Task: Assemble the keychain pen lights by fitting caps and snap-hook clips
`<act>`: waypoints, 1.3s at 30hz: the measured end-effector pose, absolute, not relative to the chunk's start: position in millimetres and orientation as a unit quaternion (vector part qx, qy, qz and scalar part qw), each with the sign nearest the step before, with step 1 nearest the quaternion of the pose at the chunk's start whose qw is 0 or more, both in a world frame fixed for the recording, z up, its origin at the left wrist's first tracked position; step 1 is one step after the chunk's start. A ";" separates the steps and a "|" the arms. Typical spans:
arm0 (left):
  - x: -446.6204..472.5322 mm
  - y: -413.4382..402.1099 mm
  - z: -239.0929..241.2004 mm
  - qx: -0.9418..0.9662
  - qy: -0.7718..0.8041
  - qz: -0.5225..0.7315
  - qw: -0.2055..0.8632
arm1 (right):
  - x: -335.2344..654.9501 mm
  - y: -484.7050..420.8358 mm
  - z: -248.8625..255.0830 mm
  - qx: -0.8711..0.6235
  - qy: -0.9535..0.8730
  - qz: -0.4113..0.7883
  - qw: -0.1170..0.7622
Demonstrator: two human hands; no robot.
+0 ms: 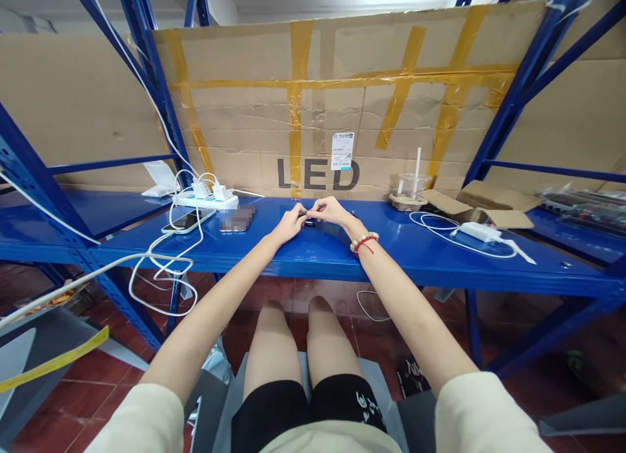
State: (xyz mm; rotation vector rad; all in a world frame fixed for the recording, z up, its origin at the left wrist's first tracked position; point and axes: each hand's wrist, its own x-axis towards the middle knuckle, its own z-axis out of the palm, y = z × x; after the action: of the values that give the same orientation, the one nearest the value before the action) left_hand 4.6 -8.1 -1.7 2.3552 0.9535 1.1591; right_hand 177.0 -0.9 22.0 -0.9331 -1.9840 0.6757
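Note:
My left hand [289, 223] and my right hand [332, 210] meet above the blue shelf top [254, 254], near the middle. Their fingertips pinch a small, dark, thin piece [306, 213] between them. It is too small for me to tell its kind. Right under the fingers lies another small black object [310, 223], partly hidden by the hands. More dark bits seem to lie behind my right hand, mostly covered. A beaded bracelet with a red string [364, 242] circles my right wrist.
Left are a white power strip [205, 199] with chargers, a phone [190, 221], a blurred flat item [237, 218] and looped white cables [163, 264]. Right are a plastic cup with straw [411, 187], an opened cardboard box [482, 202] and a white adapter [480, 231]. Taped cardboard [244, 127] stands behind.

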 end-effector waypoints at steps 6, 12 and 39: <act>3.8 -10.0 1.2 0.834 0.325 0.419 0.149 | 173.7 -5.7 24.4 -0.440 -0.761 0.296 0.374; 4.4 -6.1 0.4 0.829 0.352 0.416 0.122 | 168.6 -8.8 24.7 -0.464 -0.733 0.321 0.379; 6.7 -12.5 -0.1 0.817 0.347 0.427 0.170 | 178.1 -7.7 27.2 -0.426 -0.747 0.317 0.399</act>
State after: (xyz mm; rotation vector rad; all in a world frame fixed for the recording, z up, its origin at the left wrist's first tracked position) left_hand 6.7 -12.5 -0.1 2.3215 0.9865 1.2143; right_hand 178.1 -7.7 27.2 -1.0788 -1.8908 0.8034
